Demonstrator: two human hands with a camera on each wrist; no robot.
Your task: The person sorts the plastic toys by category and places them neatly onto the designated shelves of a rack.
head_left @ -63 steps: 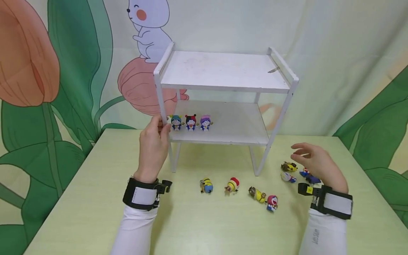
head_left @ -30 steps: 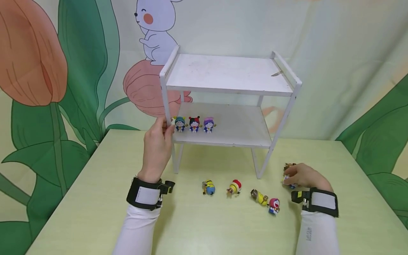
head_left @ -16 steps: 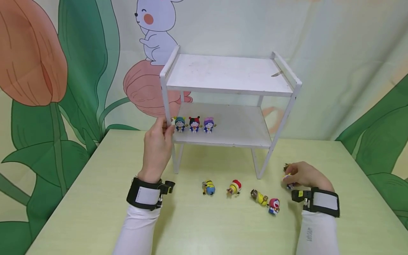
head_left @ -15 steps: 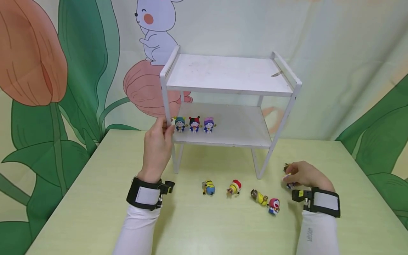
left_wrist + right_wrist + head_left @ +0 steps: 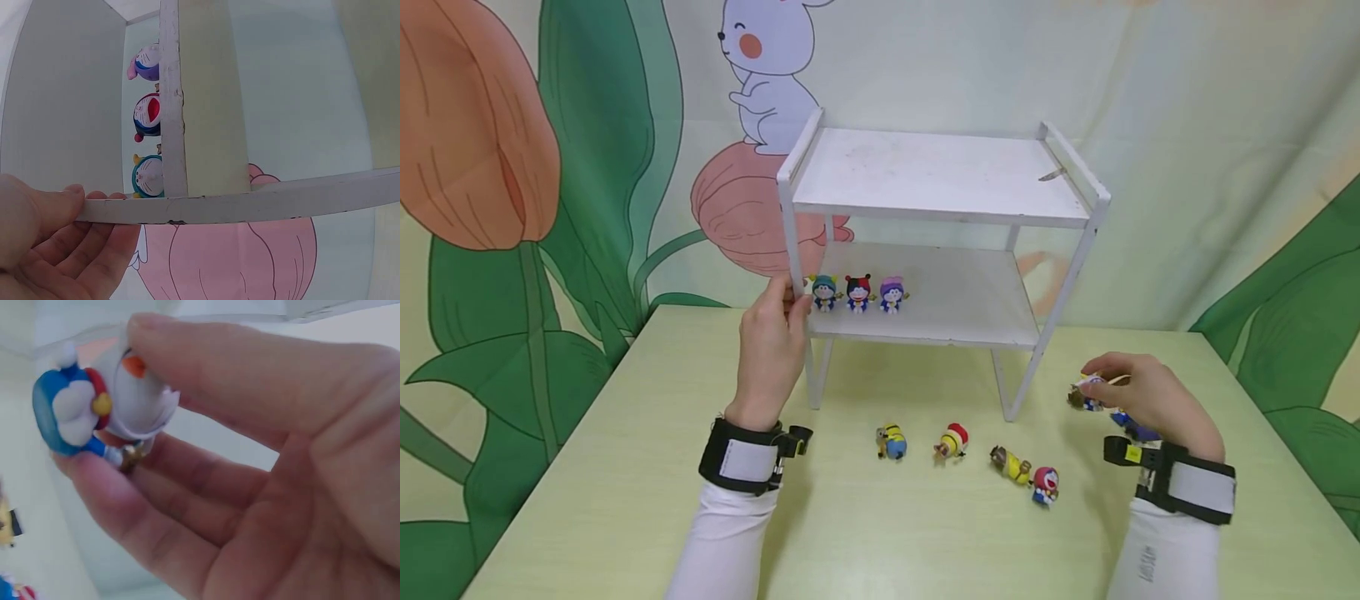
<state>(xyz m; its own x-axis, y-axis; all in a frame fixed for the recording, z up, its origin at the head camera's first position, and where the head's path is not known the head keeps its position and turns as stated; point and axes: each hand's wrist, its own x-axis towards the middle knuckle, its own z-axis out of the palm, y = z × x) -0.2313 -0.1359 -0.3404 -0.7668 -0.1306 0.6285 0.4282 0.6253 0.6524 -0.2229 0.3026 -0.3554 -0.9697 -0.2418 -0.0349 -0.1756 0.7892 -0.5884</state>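
Observation:
My left hand (image 5: 767, 350) grips the front left post (image 5: 137, 210) of a small white two-tier shelf (image 5: 936, 171), thumb on one side and fingers on the other. Between the thumb and fingers of my right hand (image 5: 1161, 400) is a small cat figurine (image 5: 128, 403) with a white hood, blue body, red collar and yellow bell, held sideways at the table's right. On the lower tier, close to my left hand, three similar figurines stand in a row: one teal-hatted (image 5: 823, 294), one in a red-and-black hat (image 5: 858, 295) and one purple-hatted (image 5: 892, 296).
Before the shelf lie a yellow-and-blue figurine (image 5: 892, 442), a red-hatted yellow one (image 5: 952, 442), a brown-and-yellow one (image 5: 1011, 464) and a red-hooded one (image 5: 1045, 485). A brown-topped figurine (image 5: 1076, 397) lies under my right fingertips; dark blue figures (image 5: 1138, 429) lie below that hand.
My right hand came down onto the white-hooded figurine at the right, pinched it, and has since moved up and slightly right with it. My left hand keeps its grip on the post.

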